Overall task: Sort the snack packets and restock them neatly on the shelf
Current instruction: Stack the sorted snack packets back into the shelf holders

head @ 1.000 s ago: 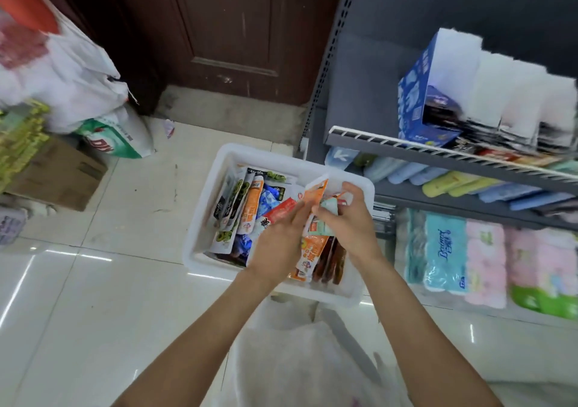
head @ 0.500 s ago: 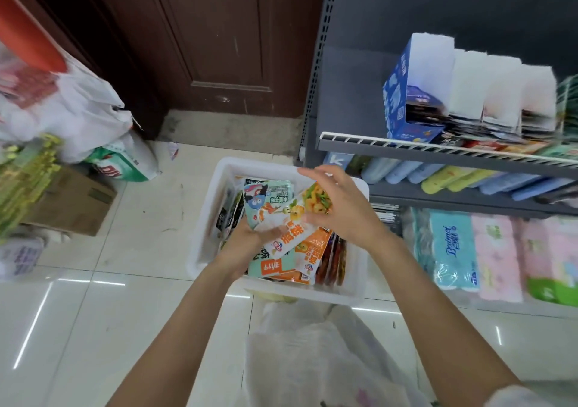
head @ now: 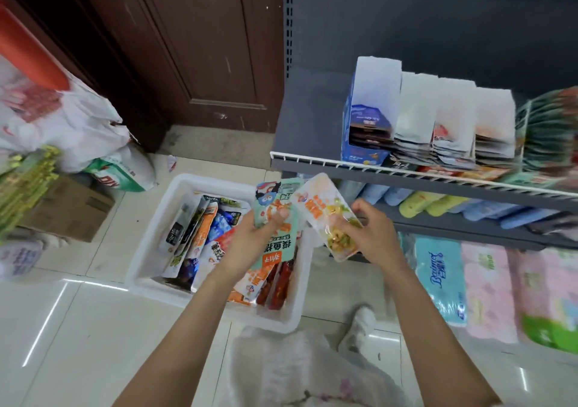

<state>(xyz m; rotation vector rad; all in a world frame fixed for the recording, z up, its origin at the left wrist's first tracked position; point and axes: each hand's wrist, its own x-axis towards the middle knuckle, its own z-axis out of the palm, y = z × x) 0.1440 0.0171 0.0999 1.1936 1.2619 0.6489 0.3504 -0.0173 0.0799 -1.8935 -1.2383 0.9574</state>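
Note:
A white plastic bin [head: 156, 237] on the floor holds several loose snack packets [head: 200, 234]. Over its right side, my left hand [head: 253, 244] grips a small stack of mint-green and orange packets [head: 275, 218]. My right hand [head: 372, 234] pinches a single white-and-orange packet [head: 325, 215] with a clear window, tilted, just right of the stack. Both are lifted above the bin, below the front rail of the grey shelf [head: 312, 125]. On that shelf stand a blue display box [head: 359, 125] and white boxes [head: 438, 115] with packets stacked in them.
The lower shelf holds pastel tissue packs [head: 422, 203]; bigger tissue bundles [head: 444, 275] sit on the floor level at right. A brown door [head: 203, 46] is behind the bin. Plastic bags [head: 62, 125] and a cardboard box [head: 68, 209] lie at left. My shoe [head: 359, 328] stands near the bin.
Both hands have risen out of the bin with packets. The right hand has pulled one white-and-orange packet off the stack to the right. The view has shifted toward the shelf.

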